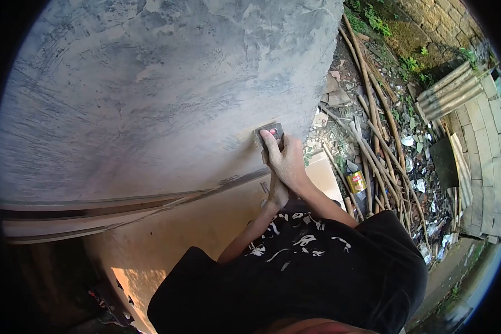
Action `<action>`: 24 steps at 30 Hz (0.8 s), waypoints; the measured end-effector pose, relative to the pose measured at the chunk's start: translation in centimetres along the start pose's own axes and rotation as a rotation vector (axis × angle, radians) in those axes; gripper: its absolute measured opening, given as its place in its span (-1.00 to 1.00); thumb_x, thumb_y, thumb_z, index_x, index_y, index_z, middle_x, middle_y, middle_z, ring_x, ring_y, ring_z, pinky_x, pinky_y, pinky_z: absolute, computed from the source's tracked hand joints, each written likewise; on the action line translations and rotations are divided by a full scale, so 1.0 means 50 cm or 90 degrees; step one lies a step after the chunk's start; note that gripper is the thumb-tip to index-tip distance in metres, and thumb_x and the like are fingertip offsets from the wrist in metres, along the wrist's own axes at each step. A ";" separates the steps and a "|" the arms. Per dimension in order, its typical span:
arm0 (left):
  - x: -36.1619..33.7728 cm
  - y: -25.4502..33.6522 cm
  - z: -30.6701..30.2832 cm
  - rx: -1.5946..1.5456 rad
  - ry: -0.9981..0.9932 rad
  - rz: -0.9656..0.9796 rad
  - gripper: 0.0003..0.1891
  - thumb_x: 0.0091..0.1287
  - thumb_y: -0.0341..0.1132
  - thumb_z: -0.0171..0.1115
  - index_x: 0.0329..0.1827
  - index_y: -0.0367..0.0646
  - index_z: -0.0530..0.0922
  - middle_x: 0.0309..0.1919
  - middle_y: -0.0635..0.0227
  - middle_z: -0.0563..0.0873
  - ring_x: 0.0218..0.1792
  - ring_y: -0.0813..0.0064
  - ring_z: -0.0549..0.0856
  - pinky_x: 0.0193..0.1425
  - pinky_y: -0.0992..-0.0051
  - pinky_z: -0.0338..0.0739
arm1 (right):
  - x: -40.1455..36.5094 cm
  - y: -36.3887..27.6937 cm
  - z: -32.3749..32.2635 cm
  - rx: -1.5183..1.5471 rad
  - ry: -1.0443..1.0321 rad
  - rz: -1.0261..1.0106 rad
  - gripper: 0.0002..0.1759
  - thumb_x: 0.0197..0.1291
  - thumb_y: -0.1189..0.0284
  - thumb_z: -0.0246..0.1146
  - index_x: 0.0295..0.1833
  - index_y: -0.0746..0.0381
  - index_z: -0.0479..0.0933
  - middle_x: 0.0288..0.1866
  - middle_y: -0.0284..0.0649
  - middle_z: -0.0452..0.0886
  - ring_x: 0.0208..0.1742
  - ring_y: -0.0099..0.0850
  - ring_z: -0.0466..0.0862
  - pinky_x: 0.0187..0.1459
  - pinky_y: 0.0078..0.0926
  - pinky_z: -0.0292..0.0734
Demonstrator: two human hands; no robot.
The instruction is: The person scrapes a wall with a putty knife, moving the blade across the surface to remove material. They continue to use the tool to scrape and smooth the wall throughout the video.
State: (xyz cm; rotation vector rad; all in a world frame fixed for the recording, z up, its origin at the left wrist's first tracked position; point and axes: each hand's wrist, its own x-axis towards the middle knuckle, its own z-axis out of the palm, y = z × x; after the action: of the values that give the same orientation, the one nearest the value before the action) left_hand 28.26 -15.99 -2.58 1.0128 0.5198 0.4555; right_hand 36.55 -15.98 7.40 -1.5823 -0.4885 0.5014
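Note:
A dark rectangular sanding block with a small red mark rests against the grey plastered wall, close to its right edge. Dusty with pale powder, my right hand is closed on the block, its thumb lying along the top face. My left hand is tucked under the right one, at the heel of that hand. Its fingers are mostly hidden behind the right hand. Swirling scratch marks cover the wall's surface.
A beige ledge runs below the wall, beside my body. To the right, bamboo poles, rubble and a yellow-red packet lie on the ground. Farther right are corrugated sheets and a block wall.

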 end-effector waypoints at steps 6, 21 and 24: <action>-0.005 -0.066 -0.034 -0.023 0.027 -0.092 -0.42 0.40 0.14 -0.24 0.25 -0.14 0.25 0.00 0.26 0.49 -0.05 0.47 0.56 -0.08 0.47 0.54 | -0.014 0.034 0.009 0.000 0.009 -0.035 -0.51 0.27 0.24 0.17 -0.67 0.32 0.45 -0.83 -0.32 0.41 -0.77 -0.63 0.39 -0.71 -0.60 0.22; -0.052 -0.003 -0.041 -0.088 0.017 -0.177 -0.28 0.32 0.36 -0.43 0.21 -0.07 0.27 -0.40 0.45 0.56 -0.59 0.67 0.51 -0.71 0.70 0.27 | -0.059 0.007 -0.018 0.101 -0.090 0.041 -0.52 0.28 0.18 0.13 -0.39 0.46 0.48 -0.65 -0.08 0.54 -0.65 -0.42 0.56 -0.58 -0.50 0.43; -0.070 0.010 -0.064 -0.208 -0.053 -0.163 -0.24 0.28 0.41 -0.49 -0.08 -0.10 0.42 -0.64 0.45 0.45 -0.81 0.65 0.31 -0.82 0.65 0.12 | -0.105 0.062 -0.049 -0.094 -0.149 -0.073 -0.60 0.31 0.22 0.07 -0.21 0.42 0.50 -0.47 -0.05 0.57 -0.42 -0.39 0.59 -0.35 -0.45 0.45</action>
State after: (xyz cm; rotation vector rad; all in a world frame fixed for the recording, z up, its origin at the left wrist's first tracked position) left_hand 23.50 -15.65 -2.82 0.6391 0.4740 0.2572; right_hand 33.76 -21.25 4.60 -1.6328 -0.8050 0.5775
